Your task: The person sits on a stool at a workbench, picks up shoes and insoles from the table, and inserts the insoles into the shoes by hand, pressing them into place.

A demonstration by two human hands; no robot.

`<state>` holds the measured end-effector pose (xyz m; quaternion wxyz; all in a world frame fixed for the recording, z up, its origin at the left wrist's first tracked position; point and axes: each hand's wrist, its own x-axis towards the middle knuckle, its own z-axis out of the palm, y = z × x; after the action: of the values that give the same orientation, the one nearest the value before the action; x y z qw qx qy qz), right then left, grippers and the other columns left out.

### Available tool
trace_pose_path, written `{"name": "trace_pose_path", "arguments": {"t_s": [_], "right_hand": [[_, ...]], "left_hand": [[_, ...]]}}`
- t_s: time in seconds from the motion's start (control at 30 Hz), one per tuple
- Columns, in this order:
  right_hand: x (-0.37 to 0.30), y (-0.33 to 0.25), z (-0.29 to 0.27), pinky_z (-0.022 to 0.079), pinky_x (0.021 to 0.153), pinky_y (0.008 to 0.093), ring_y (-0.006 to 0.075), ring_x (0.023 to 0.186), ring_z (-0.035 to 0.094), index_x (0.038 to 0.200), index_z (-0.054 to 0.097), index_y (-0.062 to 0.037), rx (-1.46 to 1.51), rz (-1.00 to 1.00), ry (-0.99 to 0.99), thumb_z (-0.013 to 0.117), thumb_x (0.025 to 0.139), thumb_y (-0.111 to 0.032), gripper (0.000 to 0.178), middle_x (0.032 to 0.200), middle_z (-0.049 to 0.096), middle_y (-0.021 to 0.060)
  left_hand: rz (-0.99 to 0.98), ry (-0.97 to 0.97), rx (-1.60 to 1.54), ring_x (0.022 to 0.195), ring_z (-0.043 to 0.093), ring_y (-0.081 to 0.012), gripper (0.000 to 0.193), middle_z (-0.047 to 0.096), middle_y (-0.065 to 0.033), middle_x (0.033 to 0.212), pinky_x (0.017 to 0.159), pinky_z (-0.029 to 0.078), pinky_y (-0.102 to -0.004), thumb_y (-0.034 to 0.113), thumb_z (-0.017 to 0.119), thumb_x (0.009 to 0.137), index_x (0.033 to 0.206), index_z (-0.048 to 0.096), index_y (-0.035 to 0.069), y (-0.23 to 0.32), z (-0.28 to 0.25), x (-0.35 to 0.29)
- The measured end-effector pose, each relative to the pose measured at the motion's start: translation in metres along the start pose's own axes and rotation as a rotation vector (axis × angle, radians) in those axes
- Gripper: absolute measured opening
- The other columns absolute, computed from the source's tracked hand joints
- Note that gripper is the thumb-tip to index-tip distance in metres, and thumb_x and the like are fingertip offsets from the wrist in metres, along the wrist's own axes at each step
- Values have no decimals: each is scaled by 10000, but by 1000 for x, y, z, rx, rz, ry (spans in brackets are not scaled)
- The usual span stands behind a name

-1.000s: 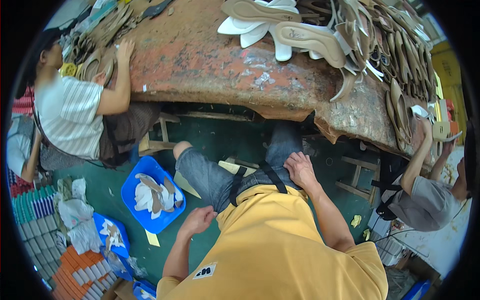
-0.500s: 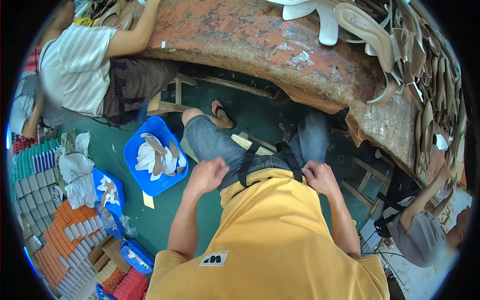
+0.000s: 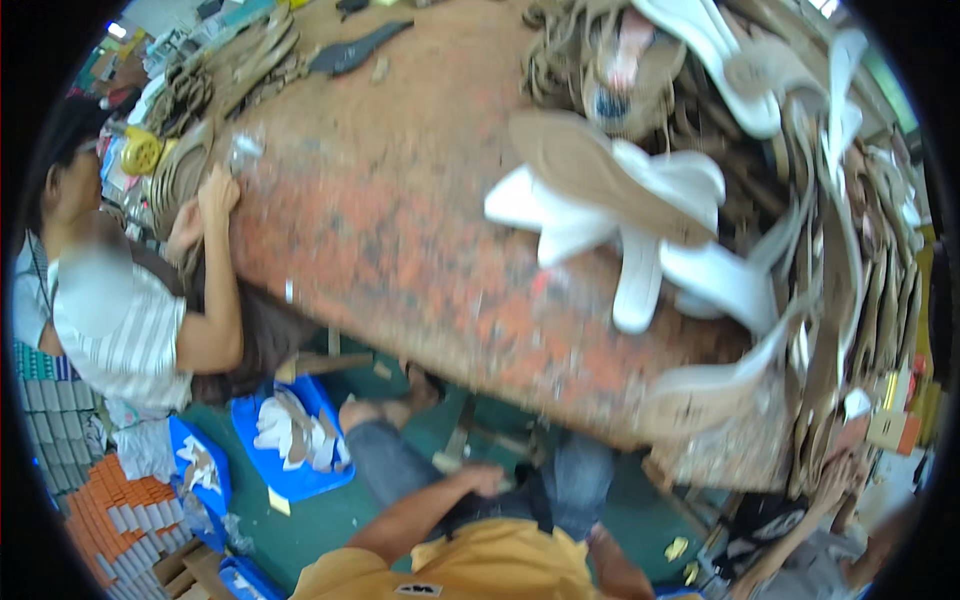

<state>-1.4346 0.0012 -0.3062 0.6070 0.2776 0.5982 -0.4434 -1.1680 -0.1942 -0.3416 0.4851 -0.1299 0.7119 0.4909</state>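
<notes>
My left hand (image 3: 486, 479) is over my lap, close to a dark strap (image 3: 541, 498) on the jeans; its fingers are blurred. My right hand (image 3: 600, 541) is low beside my right thigh, mostly hidden and smeared. Both are below the near edge of a worn reddish-brown workbench (image 3: 420, 290). On the bench at right lies a loose pile of white sole-shaped pieces (image 3: 637, 285) with a tan insole (image 3: 600, 175) across it. Nearer me, a pale insole (image 3: 690, 405) is at the bench's corner.
At left a person in a striped shirt (image 3: 120, 335) works at the bench; another person's hands (image 3: 840, 480) are at far right. Blue bins (image 3: 320, 480) of cut pieces stand on the green floor. Stacked insoles (image 3: 880, 300) line the right side; a dark sole piece (image 3: 360, 48) lies at the back.
The view has tilted up, so more of the bench shows. My left hand has moved inward over my lap; my right hand has gone lower beside my thigh.
</notes>
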Motion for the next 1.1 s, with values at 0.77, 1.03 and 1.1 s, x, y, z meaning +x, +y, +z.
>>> {"name": "trace_pose_path", "arguments": {"t_s": [0.77, 1.03, 1.1], "right_hand": [[-7, -210, 81, 589, 840, 455, 279, 851, 681, 1147, 677, -40, -524, -383, 164, 634, 983, -177, 218, 947, 720, 156], [-15, 16, -42, 573, 794, 403, 229, 817, 692, 1247, 728, -21, -839, -512, 272, 578, 1002, -263, 376, 921, 751, 140], [-88, -16, -24, 594, 868, 413, 324, 947, 760, 1275, 755, -64, -1134, -568, 207, 605, 1024, -385, 435, 1091, 801, 175]], "left_hand": [[82, 342, -247, 1370, 605, -366, 508, 675, -152, 1449, 1137, 467, -490, 457, 517, 1066, 1428, 672, 137, -24, -28, 34], [23, 525, 227, 1280, 648, -412, 504, 706, -212, 1358, 1102, 504, -491, 451, 538, 1072, 1333, 724, 62, 26, -190, -101], [160, 554, 186, 1275, 658, -401, 467, 712, -205, 1357, 1091, 519, -475, 411, 558, 1079, 1299, 738, 40, 53, -190, -158]]}}
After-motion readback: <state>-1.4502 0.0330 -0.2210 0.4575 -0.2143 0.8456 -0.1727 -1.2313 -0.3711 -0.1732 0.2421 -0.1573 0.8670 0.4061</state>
